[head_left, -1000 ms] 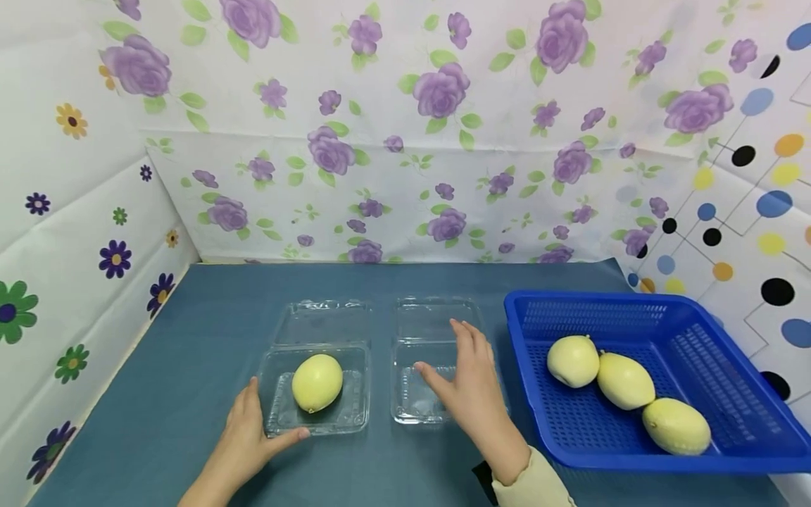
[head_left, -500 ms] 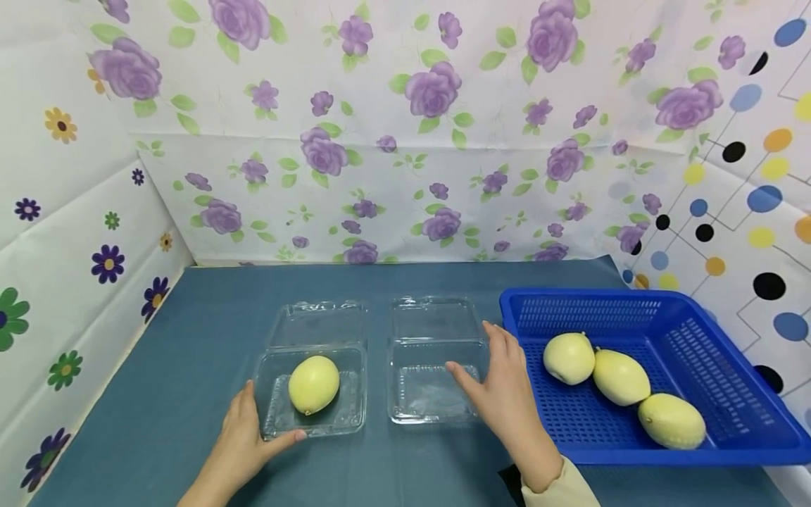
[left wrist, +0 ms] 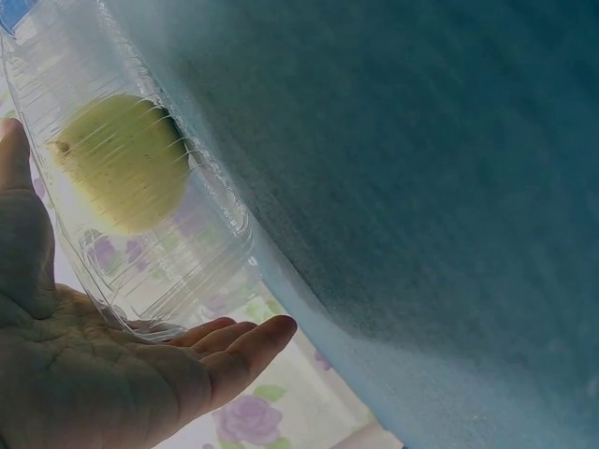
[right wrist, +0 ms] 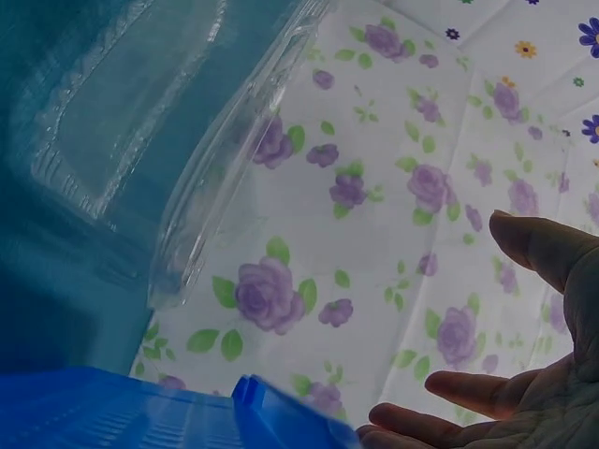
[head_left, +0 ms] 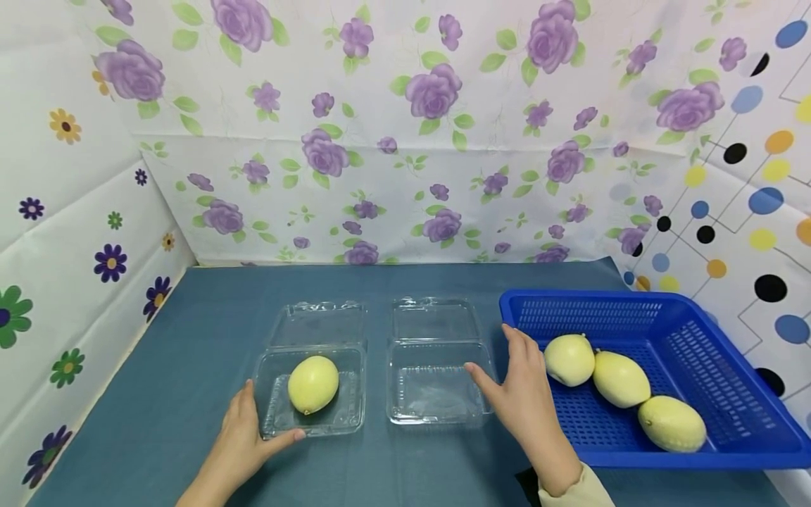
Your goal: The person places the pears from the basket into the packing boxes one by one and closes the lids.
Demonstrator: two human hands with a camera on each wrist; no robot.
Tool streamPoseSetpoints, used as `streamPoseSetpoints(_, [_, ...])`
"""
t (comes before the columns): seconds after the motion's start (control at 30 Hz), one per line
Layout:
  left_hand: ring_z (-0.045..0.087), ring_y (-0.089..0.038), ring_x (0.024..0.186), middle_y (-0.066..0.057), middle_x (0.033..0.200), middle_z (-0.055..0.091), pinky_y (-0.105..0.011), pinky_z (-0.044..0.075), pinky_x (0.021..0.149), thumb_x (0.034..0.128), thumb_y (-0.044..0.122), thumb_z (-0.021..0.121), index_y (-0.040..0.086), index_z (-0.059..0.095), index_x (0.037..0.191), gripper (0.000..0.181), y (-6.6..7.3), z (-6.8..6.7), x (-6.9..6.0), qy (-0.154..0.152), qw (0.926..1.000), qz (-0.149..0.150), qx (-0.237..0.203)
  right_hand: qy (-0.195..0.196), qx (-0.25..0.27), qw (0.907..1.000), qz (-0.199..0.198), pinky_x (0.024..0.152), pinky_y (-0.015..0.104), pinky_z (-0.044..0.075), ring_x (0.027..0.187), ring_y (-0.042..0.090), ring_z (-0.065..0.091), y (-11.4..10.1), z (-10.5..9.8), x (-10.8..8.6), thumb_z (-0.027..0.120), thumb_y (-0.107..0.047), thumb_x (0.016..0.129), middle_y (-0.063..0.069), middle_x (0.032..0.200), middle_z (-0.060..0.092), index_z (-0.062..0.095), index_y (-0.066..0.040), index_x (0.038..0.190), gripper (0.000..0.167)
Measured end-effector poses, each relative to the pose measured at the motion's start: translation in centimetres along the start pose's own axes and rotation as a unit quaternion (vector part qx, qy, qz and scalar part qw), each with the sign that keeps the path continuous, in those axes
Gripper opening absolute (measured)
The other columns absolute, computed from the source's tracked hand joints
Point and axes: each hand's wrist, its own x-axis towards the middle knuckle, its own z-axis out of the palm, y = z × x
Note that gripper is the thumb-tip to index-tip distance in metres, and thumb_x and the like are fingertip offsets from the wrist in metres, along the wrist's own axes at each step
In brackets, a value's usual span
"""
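- One fruit, leftmost of three in the basket, is nearest the right hand; it lies just right of the fingers, with no contact that I can make out
- Its stalk end points back and a little right; from above it looks nearly round, so its long axis is hard to judge
- Mid fruit and end fruit carry on the row, each slanting from back left to front right
- Right hand: spread, thumb well apart from the fingers, nothing in its grasp; it hangs between basket and right box, clearly the nearer hand to the row
- Left hand: fingers lie nearly straight along the side of the left box, thumb at its front rim, not curled round it
- Boxed fruit sits in that box (the left wrist view shows it through the clear wall)
- Under everything, a blue-grey table
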Motion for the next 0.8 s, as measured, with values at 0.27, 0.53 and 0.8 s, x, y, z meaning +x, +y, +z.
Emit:
streamPoseSetpoints(0.27, [0.013,-0.062,0.13,-0.046,0.143,0.008,-0.071,0.024,0.101,0.0703,0.063,0.073,-0.02,-0.004,0.143,0.134,-0.1,-0.2,0.1,-0.01,0.9999,-0.006,-0.005,-0.012,-0.005,0.9998,0.015,0.101,0.061,0.036,0.129,0.046,0.034,1.1,-1.0,0.2,0.073,-0.031,0.085,0.03,0.14,0.035,0.033,0.005,0.142,0.079])
streamPoseSetpoints(0.53, [0.014,-0.061,0.131,-0.045,0.144,0.01,-0.071,0.025,0.1,0.0698,0.062,0.074,-0.019,-0.003,0.144,0.133,0.0,0.0,-0.1,0.0,0.9999,0.003,-0.011,-0.017,-0.03,0.9985,0.044,0.099,0.064,0.034,0.129,0.049,0.031,2.6,-2.1,0.0,0.07,-0.031,0.086,0.032,0.139,0.034,0.032,0.005,0.142,0.077])
streamPoseSetpoints(0.8, [0.016,-0.06,0.131,-0.043,0.144,0.011,-0.071,0.026,0.101,0.0692,0.06,0.076,-0.017,-0.001,0.144,0.132,0.0,0.0,-0.3,0.011,0.9998,0.001,-0.018,0.01,-0.049,0.9981,0.037,0.096,0.066,0.035,0.123,0.051,0.036,3.9,-2.7,-0.1,0.072,-0.031,0.085,0.035,0.134,0.039,0.036,0.008,0.139,0.076])
